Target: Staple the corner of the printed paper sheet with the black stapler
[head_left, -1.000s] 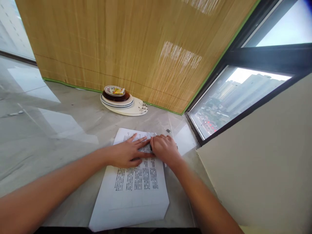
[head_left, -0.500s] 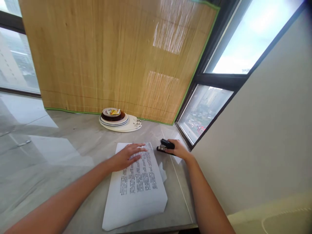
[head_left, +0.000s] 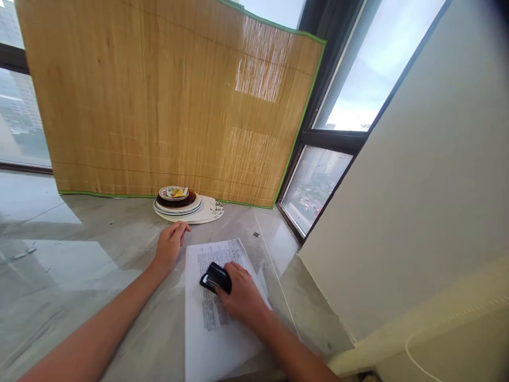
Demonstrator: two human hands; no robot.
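My right hand [head_left: 244, 294] is wrapped round a black stapler [head_left: 217, 277], held over the printed sheets of paper [head_left: 226, 345]. The stapler's nose points to the left and covers part of the text. Whether it touches the paper, I cannot tell. Left of the paper's top corner, my left hand [head_left: 169, 246] rests near the counter surface with its fingers curled in and together. Nothing shows in that hand, and it is apart from the paper.
A stack of plates [head_left: 178, 204] with a small yellow packet [head_left: 180, 193] on top stands on the grey marble counter [head_left: 131, 329], before a bamboo blind [head_left: 151, 106]. A small dark piece [head_left: 256, 234] lies beyond the paper. A wall [head_left: 417, 185] rises at the right.
My right hand has brought the stapler left, from beside the paper to above it. My left hand has left the paper, moved left and curled its fingers. The view has shifted slightly.
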